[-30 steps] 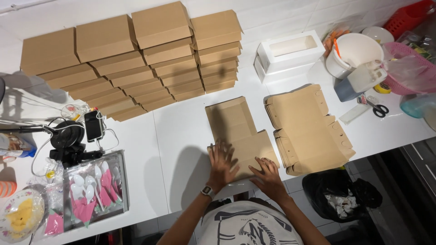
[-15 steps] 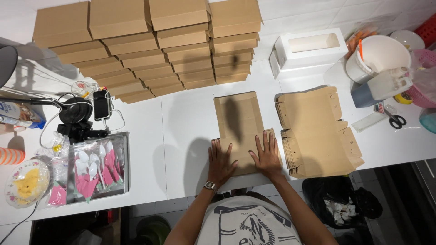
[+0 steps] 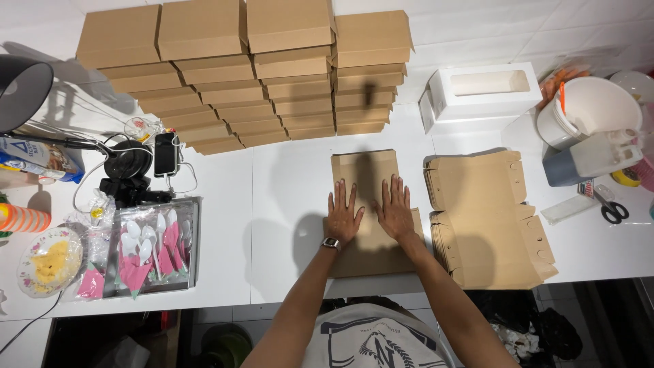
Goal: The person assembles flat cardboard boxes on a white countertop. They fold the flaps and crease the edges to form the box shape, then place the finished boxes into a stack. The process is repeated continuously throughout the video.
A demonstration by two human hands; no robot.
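A flat brown cardboard box blank lies on the white table in front of me. My left hand, with a wristwatch, presses flat on its left half, fingers spread. Beside it, my right hand lies flat on the blank's right half. Neither hand grips anything. To the right sits a stack of unfolded brown box blanks.
Several rows of assembled brown boxes are stacked at the back. A white window box, white bucket, jug and scissors are at right. A tray of pink-wrapped spoons, phone and lamp are at left.
Both hands have slid forward up the blank, from its near edge to its middle, and now lie side by side. The view has shifted slightly.
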